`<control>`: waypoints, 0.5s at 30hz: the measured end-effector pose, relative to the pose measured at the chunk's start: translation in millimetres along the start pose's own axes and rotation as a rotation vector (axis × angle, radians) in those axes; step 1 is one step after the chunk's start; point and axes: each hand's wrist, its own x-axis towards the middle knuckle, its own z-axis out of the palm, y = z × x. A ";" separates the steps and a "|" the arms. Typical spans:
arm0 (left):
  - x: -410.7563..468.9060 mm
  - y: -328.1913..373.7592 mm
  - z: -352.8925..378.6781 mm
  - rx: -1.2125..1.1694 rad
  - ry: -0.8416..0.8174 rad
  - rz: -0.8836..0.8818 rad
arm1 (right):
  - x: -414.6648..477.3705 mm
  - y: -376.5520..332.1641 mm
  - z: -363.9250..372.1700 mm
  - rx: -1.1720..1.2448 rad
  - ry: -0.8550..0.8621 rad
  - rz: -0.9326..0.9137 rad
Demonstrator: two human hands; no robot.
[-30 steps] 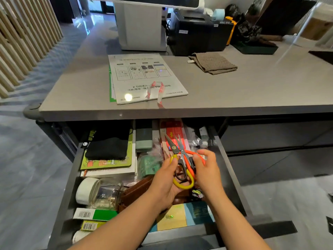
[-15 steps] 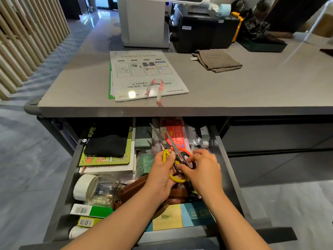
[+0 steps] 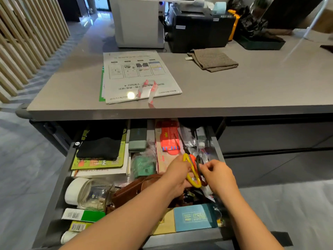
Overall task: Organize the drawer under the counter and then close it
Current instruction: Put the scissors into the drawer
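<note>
The grey drawer [image 3: 59, 179] under the counter stands pulled out and is full of clutter. Over its right half my left hand [image 3: 177, 175] grips the yellow-handled scissors [image 3: 192, 179], bundled with orange-handled scissors [image 3: 193, 160]. My right hand [image 3: 219, 177] pinches a dark-handled pair of scissors [image 3: 198, 162] right beside them, blades pointing toward the drawer's back right. Below the hands lie a brown leather pouch [image 3: 133, 191] and a teal card [image 3: 194, 218]. How the scissor handles interlock is hidden by my fingers.
In the drawer: a black cloth [image 3: 100, 145] on booklets, a green case [image 3: 137, 139], a red packet [image 3: 170, 139], a glass jar [image 3: 93, 193], a white roll [image 3: 75, 190], barcoded boxes [image 3: 82, 215]. On the counter [image 3: 252, 91] lie a leaflet [image 3: 138, 74] and a brown cloth [image 3: 213, 59].
Both hands moved the bundle of scissors rightward toward the drawer's right wall. The blades, lifted and pointing left-back earlier, now point toward the back right and sit lower.
</note>
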 end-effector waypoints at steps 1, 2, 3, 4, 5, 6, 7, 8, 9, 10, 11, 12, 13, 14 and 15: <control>2.7 -2.5 8.6 0.053 0.009 -0.019 | 2.6 4.0 -2.0 -0.030 -0.049 0.028; 5.4 -5.6 15.2 0.100 0.021 -0.038 | 5.4 6.9 -3.3 -0.063 -0.091 0.052; 8.4 -9.2 20.1 0.136 0.033 -0.057 | 8.5 9.3 -4.4 -0.098 -0.123 0.072; 11.8 -13.5 25.3 0.159 0.041 -0.075 | 12.5 12.6 -6.0 -0.126 -0.152 0.094; 15.1 -17.4 28.5 0.184 0.050 -0.082 | 16.4 15.8 -6.7 -0.141 -0.180 0.116; 20.1 -21.6 32.1 0.219 0.052 -0.085 | 20.3 19.5 -6.9 -0.146 -0.206 0.142; 24.6 -25.2 33.8 0.260 0.057 -0.082 | 23.1 22.0 -5.4 -0.157 -0.225 0.165; 28.4 -28.5 37.0 0.299 0.056 -0.080 | 25.6 25.4 -3.8 -0.172 -0.232 0.188; 30.8 -29.8 39.7 0.334 0.052 -0.080 | 27.4 27.5 -1.8 -0.200 -0.221 0.202; 33.2 -31.2 43.9 0.363 0.041 -0.083 | 29.1 30.4 -0.6 -0.227 -0.194 0.209; 35.5 -31.9 46.5 0.383 0.036 -0.083 | 30.2 31.4 0.9 -0.247 -0.161 0.208; 37.3 -32.7 50.2 0.405 0.033 -0.087 | 31.7 32.9 1.5 -0.252 -0.130 0.209; 38.3 -32.2 52.2 0.416 0.032 -0.091 | 33.1 33.0 2.3 -0.254 -0.110 0.207; 39.2 -32.2 55.0 0.413 0.025 -0.090 | 34.3 33.8 2.4 -0.253 -0.100 0.208; 39.9 -31.1 56.6 0.404 0.023 -0.079 | 35.5 34.0 2.7 -0.257 -0.096 0.202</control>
